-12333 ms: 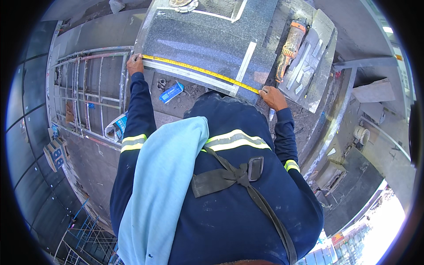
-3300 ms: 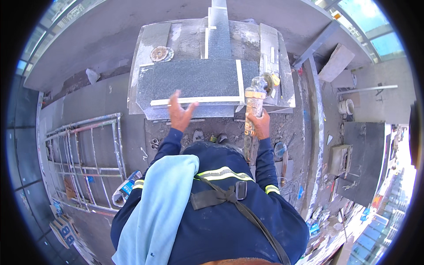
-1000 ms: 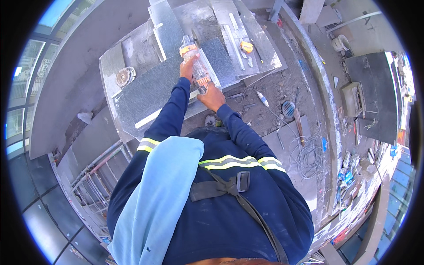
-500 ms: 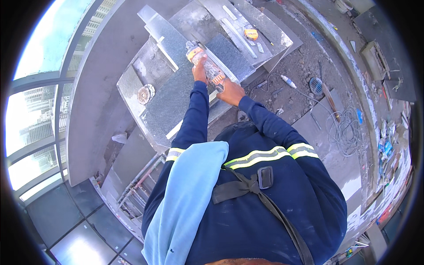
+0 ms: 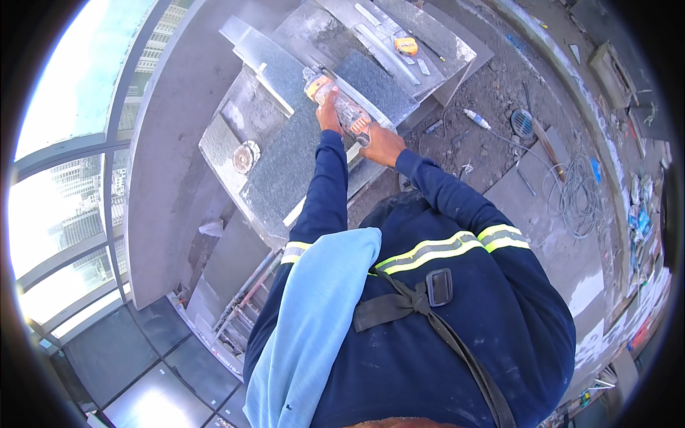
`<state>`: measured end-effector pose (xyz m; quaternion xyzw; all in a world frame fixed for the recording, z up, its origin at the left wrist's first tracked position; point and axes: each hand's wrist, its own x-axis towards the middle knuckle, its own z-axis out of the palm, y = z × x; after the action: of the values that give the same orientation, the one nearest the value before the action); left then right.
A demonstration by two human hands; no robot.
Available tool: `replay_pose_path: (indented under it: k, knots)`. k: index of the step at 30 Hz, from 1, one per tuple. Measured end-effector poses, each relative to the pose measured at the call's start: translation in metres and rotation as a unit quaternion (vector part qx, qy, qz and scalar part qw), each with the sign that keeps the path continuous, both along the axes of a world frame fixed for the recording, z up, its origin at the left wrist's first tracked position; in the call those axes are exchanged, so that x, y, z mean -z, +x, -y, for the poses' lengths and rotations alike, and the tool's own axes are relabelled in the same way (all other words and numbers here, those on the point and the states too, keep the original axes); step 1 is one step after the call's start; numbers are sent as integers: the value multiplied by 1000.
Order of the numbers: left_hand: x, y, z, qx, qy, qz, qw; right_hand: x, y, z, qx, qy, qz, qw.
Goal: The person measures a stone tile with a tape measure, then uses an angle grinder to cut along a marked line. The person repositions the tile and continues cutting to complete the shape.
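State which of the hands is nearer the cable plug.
Right. The right hand, gripping the rear of the grinder, is left of the plug; the left hand, holding its front, is farther left.

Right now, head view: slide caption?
Left hand forward, right hand behind, gripping an orange angle grinder over a dark stone slab.

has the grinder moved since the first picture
Yes, the grinder has moved left: it lay beside the pale strips then; now the left hand and right hand hold it over the dark stone slab, away from those strips.
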<state>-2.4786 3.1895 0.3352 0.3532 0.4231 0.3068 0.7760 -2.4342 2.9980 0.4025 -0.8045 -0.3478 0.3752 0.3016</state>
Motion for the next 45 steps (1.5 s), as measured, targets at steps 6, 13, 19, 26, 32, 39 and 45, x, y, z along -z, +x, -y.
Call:
replay_pose_path:
  k: [6,13,19,26,32,39,45]
  knots:
    - [2,-3,10,1,20,1,1000,2,-4,11,8,9,2,1000]
    - [7,2,-6,-7,22,-5,1000,2,2,-1,1,16,-1,1000]
    - [2,9,-20,-15,12,-16,1000,-1,10,-14,-19,26,-29,999]
    - [-10,1,-2,3,15,-18,1000,-11,2,1,-8,24,-8,1000]
    - [-10,-5,16,10,17,-14,1000,-7,-6,17,10,3,-11,1000]
    - [-9,3,3,0,16,-3,1000,2,0,2,12,6,-10,1000]
    - [-20,10,-8,-7,13,-39,999,-15,16,-11,-27,17,-47,998]
